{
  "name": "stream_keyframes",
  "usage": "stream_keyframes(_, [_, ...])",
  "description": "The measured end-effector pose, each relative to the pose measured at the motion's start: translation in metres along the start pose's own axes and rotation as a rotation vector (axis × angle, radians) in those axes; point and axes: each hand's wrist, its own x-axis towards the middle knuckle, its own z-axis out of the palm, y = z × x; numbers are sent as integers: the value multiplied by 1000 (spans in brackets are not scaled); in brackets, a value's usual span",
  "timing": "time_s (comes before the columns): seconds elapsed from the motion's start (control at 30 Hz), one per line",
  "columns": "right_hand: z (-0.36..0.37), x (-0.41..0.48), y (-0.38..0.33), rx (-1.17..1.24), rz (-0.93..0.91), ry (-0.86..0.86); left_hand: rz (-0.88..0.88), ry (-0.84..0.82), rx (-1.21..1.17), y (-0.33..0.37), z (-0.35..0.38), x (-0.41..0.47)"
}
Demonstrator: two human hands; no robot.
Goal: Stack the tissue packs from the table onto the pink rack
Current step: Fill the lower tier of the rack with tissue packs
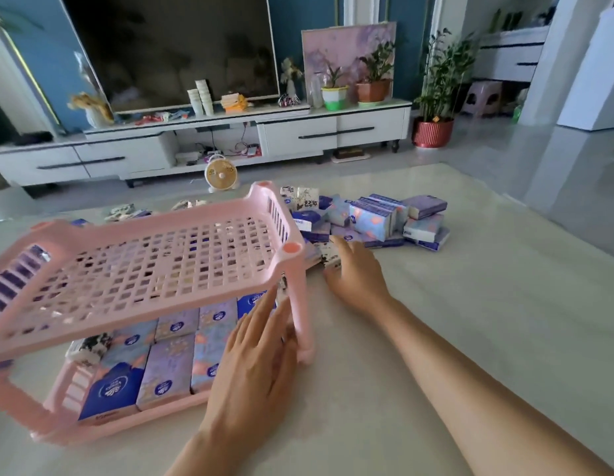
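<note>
- Head view: the left hand (254, 365) is nearest, fingers straight and close together. It reaches into the lower tier of the pink rack (154, 231), just beside the front right post, and grips nothing.
- On that tier the stacked packs (168, 369) lie flat in rows, blue and lilac, with a black-and-white one at the left end. The lattice upper shelf spans above them.
- The right hand (357, 273) is to the right of the rack on the table (453, 338). Its fingers curl over a black-and-white pack (327, 254) at the near edge of the heap.
- The loose tissue packs (384, 218) are heaped on the table beyond that hand, just beside the rack's right end.
- Farther off, a small fan (221, 173) stands on the floor before a white TV stand (333, 132), which carries a television (171, 46) and potted plants (374, 84).
</note>
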Motion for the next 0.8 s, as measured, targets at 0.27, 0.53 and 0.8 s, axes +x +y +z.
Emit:
stream_keyframes(0.27, [9,-1,-5,21,61,155,-77,85,-15,7,1,-2])
stream_keyframes(0.53, [-66,-79,-22,679,239,103,-95,85,-142,15,-9,-11])
stream_keyframes(0.8, [-109,-202,-112,1301,11,-247,20,869,-54,-8,-88,-96])
